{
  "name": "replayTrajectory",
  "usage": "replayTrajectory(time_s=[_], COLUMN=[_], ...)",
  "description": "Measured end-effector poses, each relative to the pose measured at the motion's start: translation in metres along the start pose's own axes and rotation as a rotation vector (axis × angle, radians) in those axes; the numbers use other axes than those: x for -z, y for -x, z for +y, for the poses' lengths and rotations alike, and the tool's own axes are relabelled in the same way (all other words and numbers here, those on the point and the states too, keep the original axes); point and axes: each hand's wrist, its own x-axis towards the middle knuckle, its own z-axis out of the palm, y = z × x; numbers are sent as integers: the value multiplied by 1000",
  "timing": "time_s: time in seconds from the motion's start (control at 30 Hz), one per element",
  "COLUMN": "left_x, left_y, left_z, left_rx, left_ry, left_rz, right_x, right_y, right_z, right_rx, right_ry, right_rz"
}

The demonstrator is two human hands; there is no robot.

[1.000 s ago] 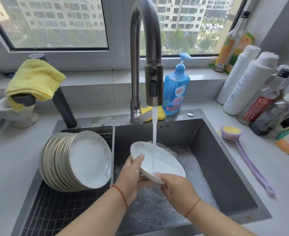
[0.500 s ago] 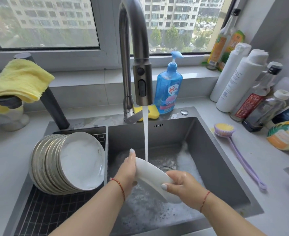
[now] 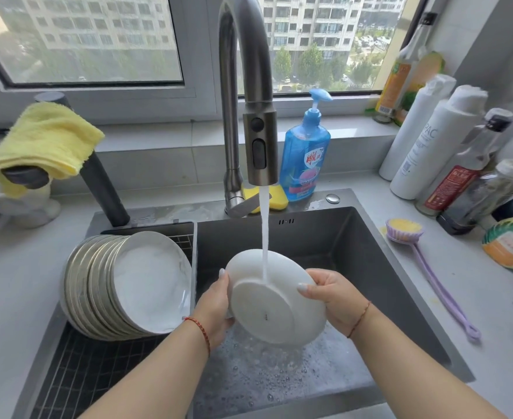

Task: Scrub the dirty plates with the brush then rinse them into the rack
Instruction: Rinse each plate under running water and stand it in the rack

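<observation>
- The dark grey steel sink (image 3: 379, 267) holds foamy water; its basin lies open behind and to the right of the held plate, while its left side is filled by the black wire rack (image 3: 92, 367).
- One tall curved steel tap (image 3: 243, 86) rises behind the sink, and its stream lands on the plate.
- In the rack, left of the sink basin, a row of about nine white round plates (image 3: 128, 285) leans on edge; the exact count is hard to tell.
- One white round plate (image 3: 275, 300) is tilted over the basin with its underside toward the camera.
- The left hand (image 3: 216, 309) grips the plate's left rim and the right hand (image 3: 330, 297) grips its right rim, fingers curled round.
- One yellow folded cloth (image 3: 46, 140) drapes behind the rack, left of the sink.
- One blue pump soap bottle (image 3: 305, 158) stands behind the sink beside the tap, touching a yellow sponge (image 3: 275, 199).
- One lilac long-handled brush (image 3: 424, 264) lies on the counter right of the sink, near a cluster of bottles (image 3: 448, 164).
</observation>
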Motion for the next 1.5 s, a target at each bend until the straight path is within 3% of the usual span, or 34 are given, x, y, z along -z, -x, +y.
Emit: replayTrajectory(time_s=[0.23, 0.53, 0.73, 0.97, 1.2, 1.43, 1.5], left_x=[15, 18, 9, 4, 14, 15, 12], left_y=[0, 4, 10, 11, 7, 10, 11], left_z=[-8, -6, 6, 24, 29, 12, 10], left_rx=[14, 27, 21, 25, 54, -37, -108], left_ry=[-6, 121, 378, 427, 457, 462, 416], left_rz=[-19, -14, -138, -69, 6, -78, -56], right_x=[0, 12, -7, -32, -46, -38, -35], right_y=[-20, -21, -17, -23, -29, -18, -18], right_z=[9, 38, 47, 48, 35, 35, 40], right_rx=[-89, -173, -262, -392, -396, -298, -348], right_ry=[-243, -870, -1051, -1240, -1245, -929, -670], right_rz=[114, 220, 331, 395, 400, 355, 380])
